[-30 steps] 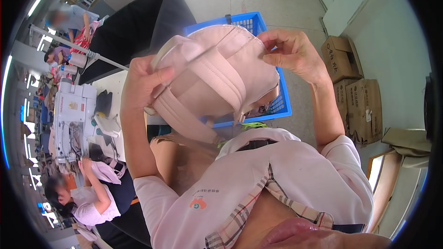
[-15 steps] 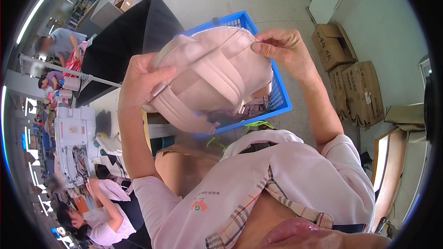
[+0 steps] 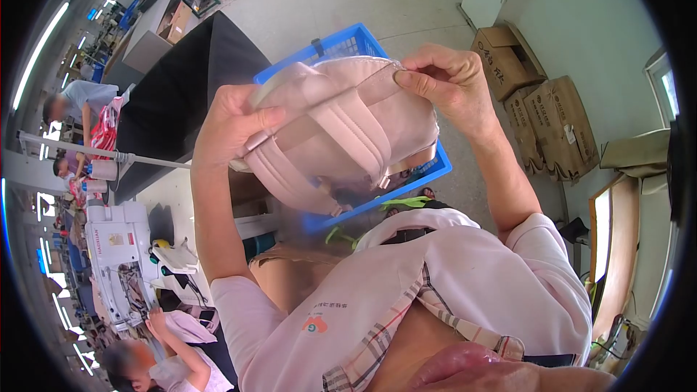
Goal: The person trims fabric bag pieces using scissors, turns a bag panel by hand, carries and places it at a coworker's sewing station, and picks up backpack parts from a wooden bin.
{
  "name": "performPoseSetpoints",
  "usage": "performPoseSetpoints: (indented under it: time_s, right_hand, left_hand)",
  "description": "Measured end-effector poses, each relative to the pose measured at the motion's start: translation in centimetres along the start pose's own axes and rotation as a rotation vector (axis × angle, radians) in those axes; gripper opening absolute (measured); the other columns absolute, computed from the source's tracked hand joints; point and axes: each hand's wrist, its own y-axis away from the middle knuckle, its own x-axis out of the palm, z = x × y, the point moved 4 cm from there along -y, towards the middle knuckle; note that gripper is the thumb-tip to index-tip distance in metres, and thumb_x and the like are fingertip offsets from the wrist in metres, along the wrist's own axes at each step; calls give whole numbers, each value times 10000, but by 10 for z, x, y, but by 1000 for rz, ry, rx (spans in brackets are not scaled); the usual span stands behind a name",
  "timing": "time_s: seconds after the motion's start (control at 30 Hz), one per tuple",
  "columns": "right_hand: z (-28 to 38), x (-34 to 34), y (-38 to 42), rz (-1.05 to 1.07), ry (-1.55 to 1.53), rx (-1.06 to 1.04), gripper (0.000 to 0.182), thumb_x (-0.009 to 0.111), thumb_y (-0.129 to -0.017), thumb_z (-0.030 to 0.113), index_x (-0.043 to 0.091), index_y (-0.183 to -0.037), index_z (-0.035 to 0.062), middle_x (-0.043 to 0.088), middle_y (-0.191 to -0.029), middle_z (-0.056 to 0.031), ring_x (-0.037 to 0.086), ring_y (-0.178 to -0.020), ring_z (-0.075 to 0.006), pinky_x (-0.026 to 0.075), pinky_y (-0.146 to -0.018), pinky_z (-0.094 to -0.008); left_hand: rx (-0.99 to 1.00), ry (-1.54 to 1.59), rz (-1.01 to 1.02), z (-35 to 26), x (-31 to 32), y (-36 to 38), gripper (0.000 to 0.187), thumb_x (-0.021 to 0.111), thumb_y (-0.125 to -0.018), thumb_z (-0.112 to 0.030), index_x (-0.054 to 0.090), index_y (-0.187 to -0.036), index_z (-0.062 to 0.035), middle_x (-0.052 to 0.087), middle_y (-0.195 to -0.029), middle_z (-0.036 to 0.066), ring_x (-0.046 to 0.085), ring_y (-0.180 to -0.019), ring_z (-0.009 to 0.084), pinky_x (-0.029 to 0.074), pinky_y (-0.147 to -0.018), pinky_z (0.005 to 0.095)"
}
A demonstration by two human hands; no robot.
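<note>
Before my chest I hold up a pale pink backpack [image 3: 305,128] with padded shoulder straps [image 3: 354,133] facing me. My left hand [image 3: 243,120] is closed on its left edge, the thumb lying over the fabric. My right hand [image 3: 443,83] pinches the seam at its upper right corner between thumb and fingers. The strap ends with small buckles hang toward my body. Directly beneath the backpack stands a blue plastic basket [image 3: 434,172], mostly covered from view by the bag.
A white sewing machine [image 3: 120,243] stands on the left beside a black covered surface [image 3: 174,98]. Cardboard boxes [image 3: 559,127] lean by the right wall. Below left, a person [image 3: 170,359] works at a machine; another person [image 3: 87,101] handles red striped cloth farther off.
The backpack sits slightly lower and farther right in view, still held by both hands. The background has shifted as my head moved. The near co-worker appears lower.
</note>
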Motion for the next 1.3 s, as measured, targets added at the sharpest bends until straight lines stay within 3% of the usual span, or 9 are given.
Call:
performPoseSetpoints:
  time_s: [0.23,0.33,0.5,0.77,0.9,1.0,1.1,1.2,1.3]
  right_hand:
    - [5,-28,-1,-107,165,-158,43,666,-720,32,640,-748,14,542,-657,3,478,-605,-65,374,-544,-199]
    - [-3,-51,-5,-75,134,-77,83,679,-712,59,647,-772,12,570,-673,-21,516,-610,-83,410,-561,-200]
    - [-35,-103,-13,54,101,77,139,707,-686,90,648,-786,14,546,-650,-20,514,-611,-82,399,-546,-214]
    - [-48,-198,-28,-179,560,-438,159,680,-598,11,636,-750,18,516,-648,-31,481,-540,-133,403,-469,-266]
    - [-58,-227,-32,-205,831,-776,236,678,-547,-34,641,-776,9,505,-671,-32,482,-553,-157,387,-435,-249]
    - [-70,-245,-30,-141,952,-867,274,702,-526,-6,645,-794,1,502,-681,-27,479,-558,-150,384,-421,-242]
    - [-79,-257,-27,-110,1008,-967,378,659,-452,82,647,-823,16,474,-696,-15,464,-571,-133,381,-413,-224]
    - [-84,-261,-22,-75,1060,-1043,378,641,-447,77,643,-820,14,456,-718,-21,464,-586,-130,384,-415,-209]
    - [-91,-260,-12,-59,1092,-1041,365,642,-452,54,651,-816,27,462,-742,-16,469,-606,-125,381,-417,-207]
  left_hand:
    - [45,45,36,4,16,-38,161,678,-698,-64,613,-793,49,519,-562,1,406,-438,24,292,-391,182]
    - [-19,81,88,9,20,-58,155,693,-696,-66,633,-809,22,620,-701,29,549,-599,56,447,-556,199]
    - [31,128,52,8,49,-102,171,681,-697,-67,629,-819,41,584,-650,18,494,-532,44,386,-476,194]
    - [168,-286,-130,2,129,-192,212,659,-703,-56,634,-897,24,610,-736,-2,506,-694,49,415,-637,203]
    - [451,-781,-670,12,173,-224,347,641,-737,-128,546,-1036,19,599,-976,140,605,-760,261,471,-689,310]
    - [-164,348,-468,46,213,-232,435,617,-772,-287,516,-1058,24,591,-955,198,604,-792,297,490,-695,365]
    - [-410,895,82,35,266,-248,517,570,-786,-419,507,-1055,18,587,-937,212,607,-801,304,503,-682,394]
    - [-370,777,35,31,285,-265,597,564,-766,-493,502,-1061,23,594,-929,196,610,-799,304,503,-671,390]
    - [-340,746,10,31,289,-273,420,583,-798,-268,490,-1073,35,578,-972,157,591,-860,277,501,-722,399]
